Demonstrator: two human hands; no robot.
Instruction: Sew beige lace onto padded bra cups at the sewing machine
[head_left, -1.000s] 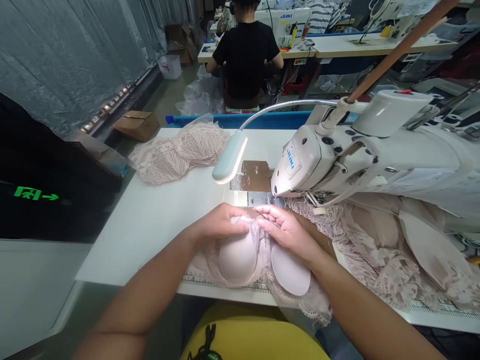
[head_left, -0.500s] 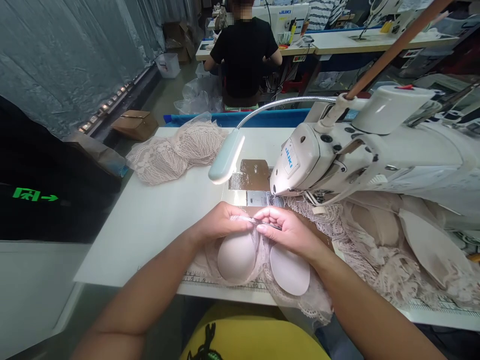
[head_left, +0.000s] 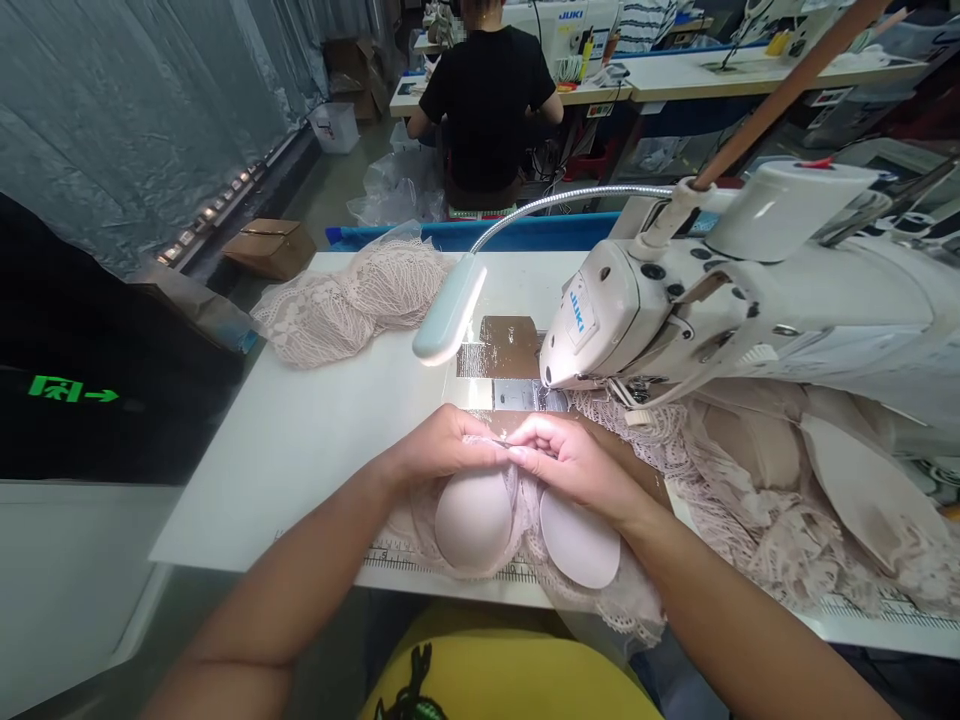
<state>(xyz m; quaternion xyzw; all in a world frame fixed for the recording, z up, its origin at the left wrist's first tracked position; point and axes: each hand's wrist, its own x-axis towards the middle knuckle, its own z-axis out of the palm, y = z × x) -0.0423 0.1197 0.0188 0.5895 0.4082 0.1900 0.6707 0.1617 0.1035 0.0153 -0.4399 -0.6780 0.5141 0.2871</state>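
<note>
On our left we see a crinkled, silvery-blue hanging sheet (head_left: pixel 172 100) beside a dull grey floor (head_left: pixel 324 188); farther back, a long, pale-topped workbench (head_left: pixel 675 82). Nearer us, a green, luminous exit sign (head_left: pixel 67 389) glows against a black surface (head_left: pixel 82 310).

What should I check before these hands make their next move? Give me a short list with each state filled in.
1. Left hand gripping the lace garment: ok, pinching its upper edge.
2. Right hand holding the slim tool: ok, held between the fingers.
3. Tool's exact contact with the fabric: cannot tell, too small and partly hidden.
4. Hands apart from the sewing machine: ok, on the near side of its head.
5. Lamp lit: ok.
6. Garment wholly on the table: not ok, lace hangs over the front edge.
</note>
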